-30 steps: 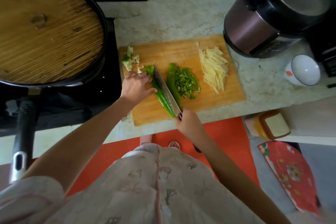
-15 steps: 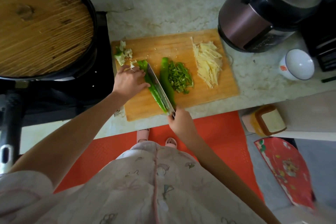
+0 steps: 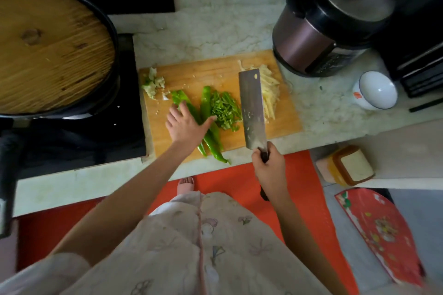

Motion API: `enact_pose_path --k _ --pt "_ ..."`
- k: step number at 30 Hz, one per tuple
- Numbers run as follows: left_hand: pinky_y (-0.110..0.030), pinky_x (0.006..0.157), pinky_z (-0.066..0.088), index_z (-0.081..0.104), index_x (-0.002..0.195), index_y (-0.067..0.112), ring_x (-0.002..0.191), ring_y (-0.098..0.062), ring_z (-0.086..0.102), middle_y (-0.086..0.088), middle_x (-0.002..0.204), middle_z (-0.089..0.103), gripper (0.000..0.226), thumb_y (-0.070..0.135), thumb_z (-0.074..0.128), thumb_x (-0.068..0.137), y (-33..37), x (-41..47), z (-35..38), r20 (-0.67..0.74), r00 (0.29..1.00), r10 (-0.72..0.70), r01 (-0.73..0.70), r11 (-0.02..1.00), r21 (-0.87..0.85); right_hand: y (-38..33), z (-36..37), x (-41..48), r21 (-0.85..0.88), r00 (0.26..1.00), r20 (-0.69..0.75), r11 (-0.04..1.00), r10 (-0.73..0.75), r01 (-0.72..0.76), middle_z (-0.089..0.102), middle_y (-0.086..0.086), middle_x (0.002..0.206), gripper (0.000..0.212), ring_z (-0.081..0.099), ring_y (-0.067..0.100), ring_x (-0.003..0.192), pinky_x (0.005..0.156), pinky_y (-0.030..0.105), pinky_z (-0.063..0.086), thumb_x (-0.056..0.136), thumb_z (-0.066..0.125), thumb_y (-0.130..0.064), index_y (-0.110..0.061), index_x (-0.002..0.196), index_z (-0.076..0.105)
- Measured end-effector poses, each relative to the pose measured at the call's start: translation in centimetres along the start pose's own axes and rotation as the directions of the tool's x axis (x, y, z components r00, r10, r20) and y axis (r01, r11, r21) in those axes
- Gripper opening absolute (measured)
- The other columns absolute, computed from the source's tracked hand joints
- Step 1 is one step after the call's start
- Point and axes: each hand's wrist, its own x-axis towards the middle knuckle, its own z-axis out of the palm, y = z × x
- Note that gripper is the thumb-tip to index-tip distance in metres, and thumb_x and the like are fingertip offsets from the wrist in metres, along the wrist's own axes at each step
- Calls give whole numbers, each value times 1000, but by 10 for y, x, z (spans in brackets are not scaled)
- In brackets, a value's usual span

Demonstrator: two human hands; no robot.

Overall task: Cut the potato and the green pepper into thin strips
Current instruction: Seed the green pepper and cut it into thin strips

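Two bare hands over a wooden chopping board [image 3: 191,74]: left hand [image 3: 185,124] rests flat, fingers spread, on long green pepper halves [image 3: 206,108]; right hand [image 3: 269,167] grips a steel cleaver [image 3: 253,108].

Middles of pepper halves [image 3: 206,100] under left hand [image 3: 185,127]; cleaver [image 3: 253,108] hides part of potato strips [image 3: 272,93]; pan [image 3: 116,62] cropped left.

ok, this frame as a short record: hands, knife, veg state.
left hand: open, spread flat on the long pepper pieces
right hand: grips the cleaver handle
cleaver: broad side up, between pepper strips and potato strips
long pepper pieces: two, not yet in strips
potato strips: pile at right end of cutting board
trimmings: board's far left corner
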Motion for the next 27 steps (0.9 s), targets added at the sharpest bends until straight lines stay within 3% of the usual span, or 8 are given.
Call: enact_pose_path --k 2,6,13,17,19,21,24,27 --pt "-46 112 18 12 149 11 140 -36 15 -19 155 11 98 67 56 82 20 -1 12 61 997 -42 40 999 27 1 -1 4 60 998 -33 997 49 -47 38 17 55 23 40 36 47 46 45 38 84 51 -28 -8 75 44" --pt "-46 110 23 16 148 13 137 -38 20 -19 154 12 89 48 64 83 31 1 21 20 998 -62 62 998 -12 8 -13 5 60 998 -16 997 56 -55 39 11 54 19 40 29 46 47 46 40 84 52 -28 -16 72 43" --pt "-48 102 35 22 148 17 129 -42 27 -22 151 15 79 32 65 84 6 -1 14 3 994 113 -113 994 -4 14 -26 6 5 997 66 999 46 -46 37 7 53 29 38 27 46 47 48 38 92 54 -19 -16 68 37" --pt "-46 94 43 18 148 10 126 -41 34 -21 146 24 81 32 65 86 5 0 12 -7 993 119 -118 989 87 10 -29 12 -24 995 88 999 38 -36 36 5 53 32 40 26 47 47 44 38 92 55 -21 -19 66 35" --pt "-44 91 47 14 150 12 125 -40 40 -21 145 25 78 19 62 89 7 2 12 1 991 134 -133 981 139 10 -30 15 -43 995 96 999 26 -22 36 2 53 33 41 26 47 46 44 38 91 55 -23 -22 65 34" --pt "-42 81 50 13 152 15 117 -40 50 -21 146 26 76 0 52 88 9 3 11 -23 988 155 -150 977 152 9 -31 16 -54 994 106 998 18 -12 37 1 52 32 42 27 47 46 44 39 90 55 -26 -23 65 34" --pt "-39 63 50 20 150 22 91 -41 62 -21 144 27 79 -12 46 84 11 5 6 -32 988 151 -148 986 77 8 -32 17 -58 993 116 998 14 -7 37 1 53 29 42 26 48 47 44 40 90 55 -24 -20 67 37" --pt "-37 63 44 35 145 22 79 -41 59 -21 143 26 70 -12 44 85 11 6 -3 -37 992 119 -121 992 -48 7 -31 17 -58 992 124 998 22 -15 36 1 53 31 40 24 47 46 45 39 91 55 -22 -19 67 36"
